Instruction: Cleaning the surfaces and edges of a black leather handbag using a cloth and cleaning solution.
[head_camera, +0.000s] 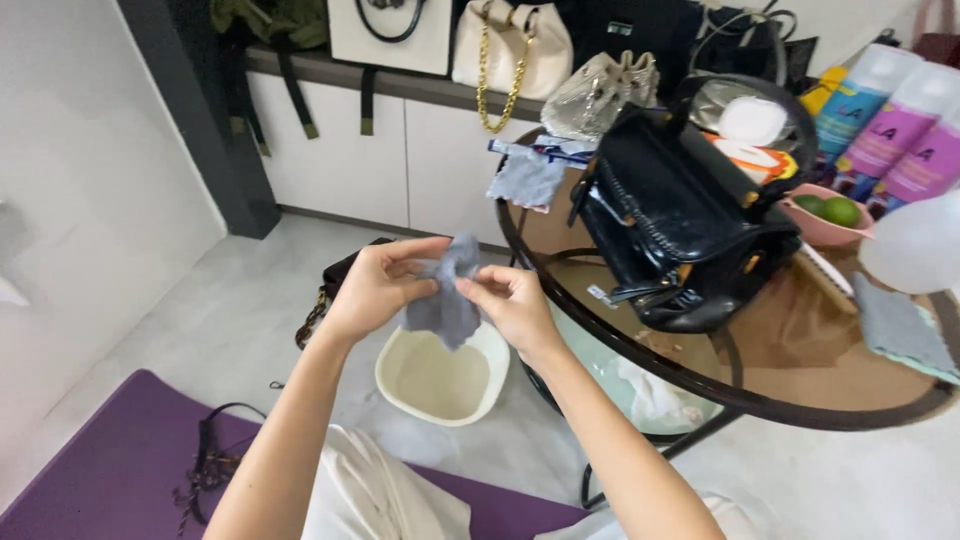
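Observation:
A small grey cloth hangs between both my hands, held up over a cream basin on the floor. My left hand pinches the cloth's upper left part. My right hand grips its right edge. To the right, a glossy black handbag stands on a round glass table.
A second grey cloth lies at the table's far edge and another at its right. Spray cans, a pink bowl of limes and several bags on a shelf stand behind. A purple mat and a dark strap lie on the floor.

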